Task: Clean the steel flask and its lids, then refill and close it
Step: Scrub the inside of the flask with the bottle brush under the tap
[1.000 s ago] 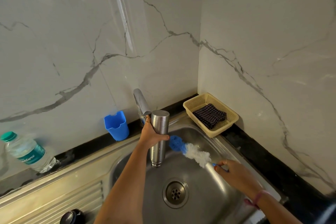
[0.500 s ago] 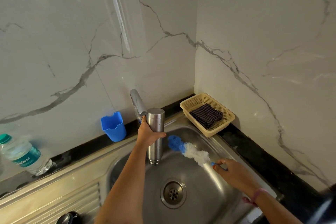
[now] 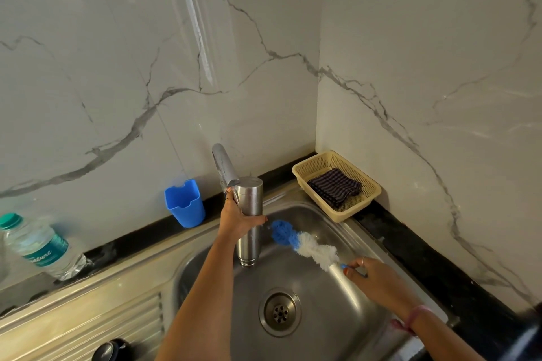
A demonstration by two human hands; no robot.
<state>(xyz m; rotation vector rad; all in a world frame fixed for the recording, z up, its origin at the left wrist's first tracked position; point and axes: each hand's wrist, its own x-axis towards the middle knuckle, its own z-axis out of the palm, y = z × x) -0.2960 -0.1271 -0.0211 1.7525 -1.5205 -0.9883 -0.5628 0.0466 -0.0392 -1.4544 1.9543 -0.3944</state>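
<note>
The steel flask [image 3: 250, 214] hangs upside down over the sink [image 3: 328, 313], its mouth pointing at the basin, close under the tap [image 3: 224, 168]. My left hand [image 3: 237, 220] grips it around the middle. My right hand [image 3: 374, 275] pinches the blue handle of a bottle brush [image 3: 305, 243]. The brush has a blue tip and white bristles, and its tip lies just right of the flask. A dark round lid [image 3: 113, 350] lies on the draining board at the bottom edge.
A blue plastic cup [image 3: 184, 204] stands on the black ledge left of the tap. A water bottle [image 3: 38, 246] leans at the far left. A cream basket [image 3: 337, 184] with a dark checked cloth sits in the corner. The drain [image 3: 280, 311] is below the flask.
Both hands keep their hold. The flask and brush have stayed almost in place; the view has shifted slightly.
</note>
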